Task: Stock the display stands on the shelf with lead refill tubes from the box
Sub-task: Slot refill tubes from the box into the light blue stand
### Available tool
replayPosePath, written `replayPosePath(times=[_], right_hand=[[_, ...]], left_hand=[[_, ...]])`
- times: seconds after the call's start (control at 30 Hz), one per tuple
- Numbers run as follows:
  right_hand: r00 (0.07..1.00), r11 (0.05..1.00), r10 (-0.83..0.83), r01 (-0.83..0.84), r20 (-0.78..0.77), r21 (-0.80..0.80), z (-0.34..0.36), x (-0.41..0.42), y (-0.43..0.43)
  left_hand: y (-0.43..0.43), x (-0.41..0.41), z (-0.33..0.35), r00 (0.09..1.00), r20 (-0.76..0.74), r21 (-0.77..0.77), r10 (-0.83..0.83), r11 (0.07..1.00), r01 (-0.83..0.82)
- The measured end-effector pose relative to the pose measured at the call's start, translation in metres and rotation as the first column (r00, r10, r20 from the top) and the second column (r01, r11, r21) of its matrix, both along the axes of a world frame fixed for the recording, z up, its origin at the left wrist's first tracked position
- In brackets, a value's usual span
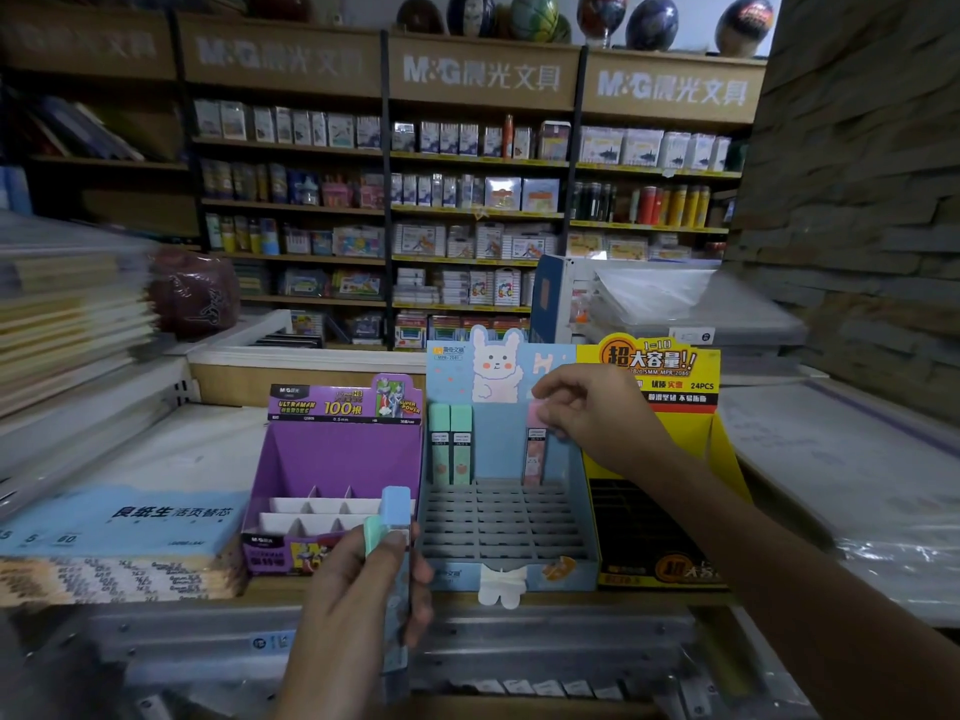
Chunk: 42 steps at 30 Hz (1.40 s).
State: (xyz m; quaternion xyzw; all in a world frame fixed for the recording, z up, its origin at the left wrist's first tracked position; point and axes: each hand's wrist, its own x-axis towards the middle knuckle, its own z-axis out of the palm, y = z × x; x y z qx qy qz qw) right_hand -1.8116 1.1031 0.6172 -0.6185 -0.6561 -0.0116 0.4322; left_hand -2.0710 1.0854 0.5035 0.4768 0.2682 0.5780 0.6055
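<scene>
Three display stands (343, 459), five lead refill tubes (451, 444), two hands (597, 418)

Three display stands are set side by side on the shelf (270, 589), the left stand (337, 459), middle stand (498, 522) and right stand (639, 522), with a stack of paper packs (119, 537) to their left. In the middle stand's far row two tubes (450, 444) are stood at the left end, and a third tube (535, 454), pinched by the right hand (597, 413), further right.
</scene>
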Motion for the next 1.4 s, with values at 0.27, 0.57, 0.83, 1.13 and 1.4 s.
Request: replayPosePath(times=[0.27, 0.57, 0.83, 1.13, 1.4], right_hand=[[0.980, 0.995, -0.065, 0.077, 0.190, -0.057, 0.006, -0.007, -0.001], [0.963, 0.981, -0.107, 0.143, 0.249, -0.134, 0.019, -0.017, -0.005], [0.970, 0.982, -0.177, 0.186, 0.168, -0.040, 0.015, -0.016, -0.006], [0.969, 0.988, -0.142, 0.151, -0.204, 0.027, 0.007, -0.027, -0.041], [0.920, 0.966, 0.203, -0.244, -0.334, -0.084, 0.000, -0.026, -0.060]], left_hand=[[-0.004, 0.000, 0.005, 1.000, -0.007, 0.014, 0.004, 1.000, -0.004], [0.005, -0.002, 0.009, 1.000, -0.021, 0.026, -0.012, 1.000, 0.013], [0.020, -0.008, 0.018, 0.993, -0.037, 0.044, -0.111, 0.993, 0.113], [0.025, -0.004, 0.038, 0.966, -0.101, 0.050, -0.240, 0.968, 0.246], [-0.010, 0.041, 0.036, 0.991, -0.094, 0.034, -0.097, 0.994, 0.100]])
